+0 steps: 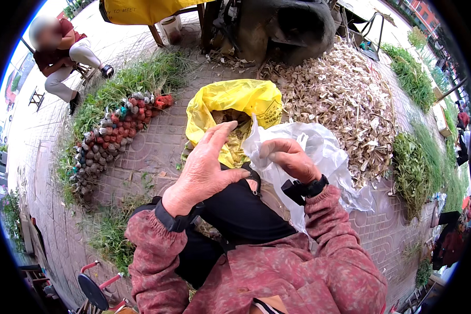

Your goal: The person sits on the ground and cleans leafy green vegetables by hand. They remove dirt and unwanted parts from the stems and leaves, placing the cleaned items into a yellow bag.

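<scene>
My left hand (210, 159) is raised over my lap, thumb and fingers apart, with nothing in it. Between the fingers of my right hand (288, 157) is pinched the edge of a thin white plastic bag (322, 143), which hangs down past my wrist on the right. In front of my feet stands a yellow plastic bag (216, 96), mouth open, bearing print. Dry brownish matter (233, 117) shows inside it, too shadowed to identify. My left fingertips overlap the mouth of the yellow bag in the view; whether they touch it I cannot tell.
A heap of dry pale husks (349, 102) spreads to the right. A dark, soot-stained stove (255, 27) stands ahead. At left, rows of small round bundles in red and grey wrapping (114, 133) lie against cut grass (137, 74). A person (64, 59) sits beyond them.
</scene>
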The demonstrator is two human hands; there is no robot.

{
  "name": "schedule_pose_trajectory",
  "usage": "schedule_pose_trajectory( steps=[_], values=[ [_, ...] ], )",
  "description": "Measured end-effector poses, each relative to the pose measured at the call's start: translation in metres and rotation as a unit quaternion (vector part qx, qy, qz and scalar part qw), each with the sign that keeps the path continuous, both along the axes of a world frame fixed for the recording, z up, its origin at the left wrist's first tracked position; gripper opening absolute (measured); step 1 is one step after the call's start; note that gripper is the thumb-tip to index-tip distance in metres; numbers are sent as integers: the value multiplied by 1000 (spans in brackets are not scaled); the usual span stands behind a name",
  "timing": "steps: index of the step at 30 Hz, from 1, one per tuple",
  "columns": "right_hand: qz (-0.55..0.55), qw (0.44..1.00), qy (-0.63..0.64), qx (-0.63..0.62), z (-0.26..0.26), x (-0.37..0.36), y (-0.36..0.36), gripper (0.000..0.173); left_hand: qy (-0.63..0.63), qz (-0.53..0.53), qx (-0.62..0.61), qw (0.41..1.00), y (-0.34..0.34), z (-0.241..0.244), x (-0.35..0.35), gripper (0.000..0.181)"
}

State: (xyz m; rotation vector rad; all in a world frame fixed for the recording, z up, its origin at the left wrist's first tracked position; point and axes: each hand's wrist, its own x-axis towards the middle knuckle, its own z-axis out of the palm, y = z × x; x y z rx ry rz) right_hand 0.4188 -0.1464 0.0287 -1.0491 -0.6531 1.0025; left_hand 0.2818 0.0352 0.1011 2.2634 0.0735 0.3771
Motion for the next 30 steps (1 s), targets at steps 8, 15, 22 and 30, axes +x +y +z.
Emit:
schedule_pose_trajectory(
  steps=[8, 15, 22, 30],
  values=[
    [-39, 996, -73, 27, 17, -3, 18, 21, 110, -51, -25, 992, -1, -19, 32, 52],
    [-94, 944, -298, -102, -13, -13, 20, 37, 78, 46, -188, 978, 10, -41, 36, 18],
    [-134, 976, -144, -89, -31, -19, 34, 23, 107, 70, -171, 977, 11, -39, 34, 21],
    [-177, 922, -331, -91, -20, -24, 39, 15, 80, 45, -75, 993, 6, -39, 33, 21]
  ],
)
